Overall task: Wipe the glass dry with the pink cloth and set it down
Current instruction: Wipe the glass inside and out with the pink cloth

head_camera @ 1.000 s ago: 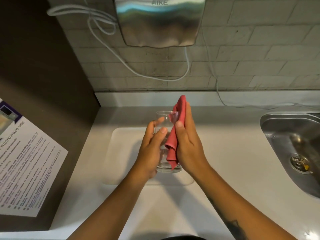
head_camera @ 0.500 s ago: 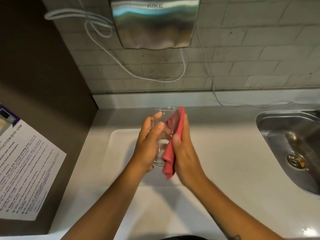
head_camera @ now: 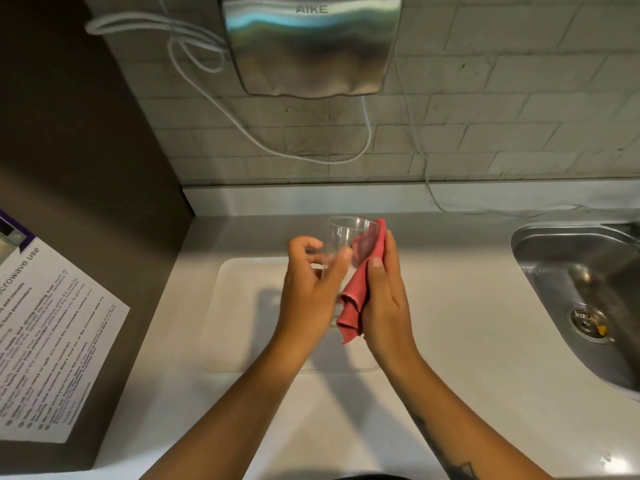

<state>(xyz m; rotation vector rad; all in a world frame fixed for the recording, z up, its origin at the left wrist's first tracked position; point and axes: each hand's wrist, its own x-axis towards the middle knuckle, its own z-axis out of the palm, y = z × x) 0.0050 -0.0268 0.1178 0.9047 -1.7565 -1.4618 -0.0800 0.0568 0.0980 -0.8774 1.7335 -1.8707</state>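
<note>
One glass, one pink cloth, two hands. My left hand (head_camera: 306, 292) grips the glass (head_camera: 346, 244) from its 9 o'clock side — fingers curled around the wall, thumb across the near face. My right hand (head_camera: 388, 299) is flat, fingers pressed together, holding the pink cloth (head_camera: 360, 289) against the glass at its 3 o'clock side; the cloth's upper edge reaches the rim and its lower end hangs folded below my palm. The glass is held tilted, clear of the surface, above one shallow white tray (head_camera: 242, 306) on the white counter (head_camera: 467, 306). One steel sink (head_camera: 554, 258) lies at 3 o'clock. One steel wall unit (head_camera: 311, 46) hangs at 12 o'clock — white cables (head_camera: 214, 98) loop beside it. One printed sheet (head_camera: 52, 334) is at 9 o'clock.
</note>
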